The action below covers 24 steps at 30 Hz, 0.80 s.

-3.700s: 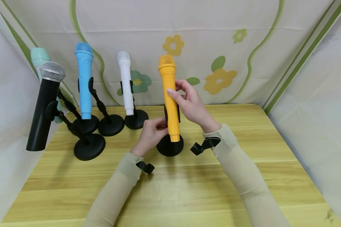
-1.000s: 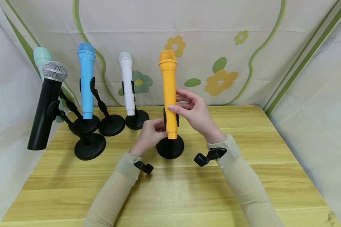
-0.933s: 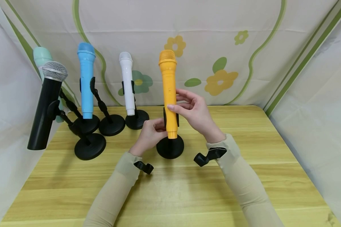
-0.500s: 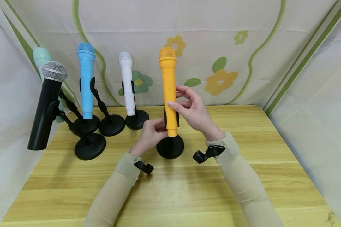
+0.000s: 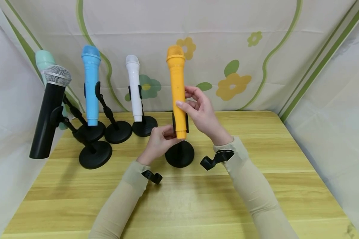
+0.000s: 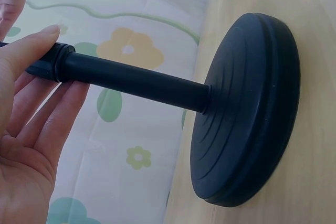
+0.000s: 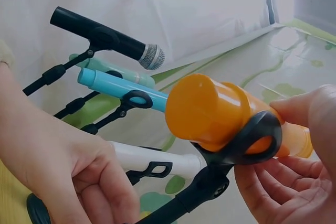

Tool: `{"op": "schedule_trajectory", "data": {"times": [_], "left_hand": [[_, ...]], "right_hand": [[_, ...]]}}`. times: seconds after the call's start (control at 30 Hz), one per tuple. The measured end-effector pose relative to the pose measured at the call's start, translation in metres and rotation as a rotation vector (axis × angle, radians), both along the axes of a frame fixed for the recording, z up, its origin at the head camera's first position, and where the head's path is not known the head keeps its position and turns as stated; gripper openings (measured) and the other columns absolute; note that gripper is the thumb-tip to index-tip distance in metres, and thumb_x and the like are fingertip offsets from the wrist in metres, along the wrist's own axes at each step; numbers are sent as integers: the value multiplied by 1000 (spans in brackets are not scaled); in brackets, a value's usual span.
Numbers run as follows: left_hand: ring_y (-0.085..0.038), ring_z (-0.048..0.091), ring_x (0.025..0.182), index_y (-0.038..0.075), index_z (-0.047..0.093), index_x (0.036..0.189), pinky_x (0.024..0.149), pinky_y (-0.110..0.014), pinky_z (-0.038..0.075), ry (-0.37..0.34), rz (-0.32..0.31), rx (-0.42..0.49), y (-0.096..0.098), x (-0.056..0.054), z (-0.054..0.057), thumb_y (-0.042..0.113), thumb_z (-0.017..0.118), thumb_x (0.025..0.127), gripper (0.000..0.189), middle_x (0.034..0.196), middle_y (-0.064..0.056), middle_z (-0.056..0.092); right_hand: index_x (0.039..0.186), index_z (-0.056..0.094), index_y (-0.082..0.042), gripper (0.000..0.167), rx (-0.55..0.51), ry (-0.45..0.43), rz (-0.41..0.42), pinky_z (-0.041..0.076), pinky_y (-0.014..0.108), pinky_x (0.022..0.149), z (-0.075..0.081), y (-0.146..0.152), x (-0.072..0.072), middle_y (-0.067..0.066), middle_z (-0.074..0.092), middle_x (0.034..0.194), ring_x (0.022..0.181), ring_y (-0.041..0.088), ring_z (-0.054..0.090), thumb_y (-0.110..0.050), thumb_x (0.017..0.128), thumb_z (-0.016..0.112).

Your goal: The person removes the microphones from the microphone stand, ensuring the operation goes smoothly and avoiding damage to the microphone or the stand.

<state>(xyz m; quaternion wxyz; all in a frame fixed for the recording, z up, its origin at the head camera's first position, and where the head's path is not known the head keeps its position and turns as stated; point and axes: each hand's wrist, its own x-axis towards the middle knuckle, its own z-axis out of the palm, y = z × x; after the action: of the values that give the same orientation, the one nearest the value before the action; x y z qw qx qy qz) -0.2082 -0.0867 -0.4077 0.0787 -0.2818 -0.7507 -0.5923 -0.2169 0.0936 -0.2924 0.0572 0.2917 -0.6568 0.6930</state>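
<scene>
An orange microphone [image 5: 177, 74] leans upright in the black clip [image 7: 265, 129] of a desk stand, its lower end just below the clip's prongs. My right hand [image 5: 204, 114] pinches the microphone's body, thumb in front and fingers behind. Lower down, my left hand [image 5: 159, 142] grips the stand at its collar; the left wrist view shows thumb and fingers around this collar [image 6: 55, 62], atop the black pole [image 6: 136, 83]. The stand's round base [image 5: 180, 157] rests on the wooden table. In the head view, the microphone hides most of the pole and clip.
At the left stand a black microphone [image 5: 46, 119], a mint-green microphone [image 5: 44, 59], a blue microphone [image 5: 90, 86] and a white microphone [image 5: 134, 86], on black stands. An unoccupied stand [image 5: 118, 131] sits between the blue and white ones. Flowered cloth [image 5: 266, 79] hangs behind the table [image 5: 242, 186].
The orange microphone has slid upward through the clip. My right hand first shifted lower along it, then rose with it. The left hand stays at the stand's collar.
</scene>
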Motion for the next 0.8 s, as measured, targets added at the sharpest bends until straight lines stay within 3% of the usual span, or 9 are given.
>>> {"op": "schedule_trajectory", "data": {"times": [0.4,0.8], "left_hand": [[-15,74,85,11,76,111,76,-33,62,12,-26,15,-1,-3,-3,13,85,85,28,99,3,76],[-15,74,86,12,76,110,77,-33,61,-13,-19,0,-1,-3,-2,15,86,85,26,97,4,76]], "right_hand": [[142,52,1,46,0,-53,-37,59,35,80,10,1,-3,17,57,115,86,32,67,-5,98,67],[144,58,-8,51,14,-119,-93,61,40,76,20,3,-5,18,64,114,86,29,73,-9,95,74]]}}
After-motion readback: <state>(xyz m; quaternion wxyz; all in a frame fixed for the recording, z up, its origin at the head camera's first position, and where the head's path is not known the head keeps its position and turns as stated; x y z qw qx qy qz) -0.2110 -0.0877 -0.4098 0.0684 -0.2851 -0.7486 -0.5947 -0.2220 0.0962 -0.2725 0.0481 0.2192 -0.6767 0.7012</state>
